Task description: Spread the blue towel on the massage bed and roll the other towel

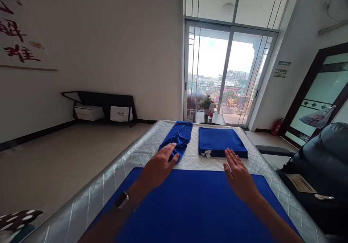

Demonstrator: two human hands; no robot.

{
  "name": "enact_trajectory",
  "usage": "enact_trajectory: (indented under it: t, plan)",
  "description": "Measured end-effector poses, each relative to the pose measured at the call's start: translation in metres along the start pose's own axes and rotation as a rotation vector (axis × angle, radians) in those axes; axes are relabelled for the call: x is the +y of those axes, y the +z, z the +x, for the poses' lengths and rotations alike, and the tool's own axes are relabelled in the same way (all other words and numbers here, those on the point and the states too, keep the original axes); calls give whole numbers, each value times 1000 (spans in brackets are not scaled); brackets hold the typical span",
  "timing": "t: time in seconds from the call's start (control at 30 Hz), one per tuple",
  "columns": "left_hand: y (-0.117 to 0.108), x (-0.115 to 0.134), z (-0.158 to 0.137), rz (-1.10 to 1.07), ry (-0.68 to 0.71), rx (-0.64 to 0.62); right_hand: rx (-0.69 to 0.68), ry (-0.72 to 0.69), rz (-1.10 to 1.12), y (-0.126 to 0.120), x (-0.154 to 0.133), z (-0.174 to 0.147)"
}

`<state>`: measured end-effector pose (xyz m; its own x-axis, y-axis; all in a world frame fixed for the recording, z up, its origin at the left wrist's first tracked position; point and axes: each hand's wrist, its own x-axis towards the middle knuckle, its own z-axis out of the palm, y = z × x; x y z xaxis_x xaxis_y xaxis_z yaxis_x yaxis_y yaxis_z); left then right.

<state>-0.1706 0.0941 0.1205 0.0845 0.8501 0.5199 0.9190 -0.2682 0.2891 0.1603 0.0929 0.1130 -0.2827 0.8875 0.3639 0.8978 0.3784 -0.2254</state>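
A large blue cloth (195, 203) lies flat and smooth on the quilted mattress (108, 183). Over its far left part is my left hand (160, 163), fingers stretched out and holding nothing, with a watch on the wrist. My right hand (237, 174) is over the far right part, palm down with straight fingers. Whether either hand touches the cloth I cannot tell. Beyond my left hand lies a long, crumpled blue cloth (181, 132). Past my right fingertips sits a neat stack of folded blue cloths (221, 139) with white tags at its near edge.
A dark small table (202, 119) with a potted plant (206, 105) and a bottle (211, 110) stands past the mattress. On the right is a black leather chair (326, 156) holding a card (300, 183). A black bench (106, 103) with white boxes stands along the left wall.
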Motion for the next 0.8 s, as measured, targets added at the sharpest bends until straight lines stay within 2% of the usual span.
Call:
enact_trajectory:
  t: [0.07,0.13,0.2,0.27,0.33,0.47,0.8]
  plan:
    - [33,46,-10,-44,122,-74,-146,-28,28,28,-38,0]
    - [73,72,-28,-52,198,-173,-283,-48,13,63,-55,-5]
    - [107,80,-45,-39,214,-268,-366,-67,-14,91,-56,-10]
    - [128,77,-55,-25,203,-305,-388,-77,-28,104,-51,-14]
    - [135,73,-58,-21,168,-314,-372,-52,-26,106,-47,-14]
    - [132,70,-54,-33,93,-373,-343,-14,-5,99,-47,-12]
    - [137,69,-54,4,97,-365,-334,-34,37,106,-38,-17]
